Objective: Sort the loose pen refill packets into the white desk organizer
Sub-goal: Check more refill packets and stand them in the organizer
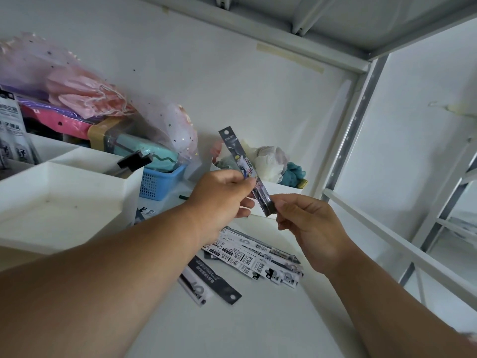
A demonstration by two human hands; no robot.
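Two hands pinch one refill packet [242, 167] above the shelf [232, 326]: left hand [219, 197] at its middle, right hand [307, 223] at its lower end. Loose packets [258, 257] lie beneath; organizer [64, 202] at the left edge.

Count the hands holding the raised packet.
2. The left hand pinches the raised packet near its middle; the right hand pinches its lower end. More packets lie loose on the shelf below, untouched.
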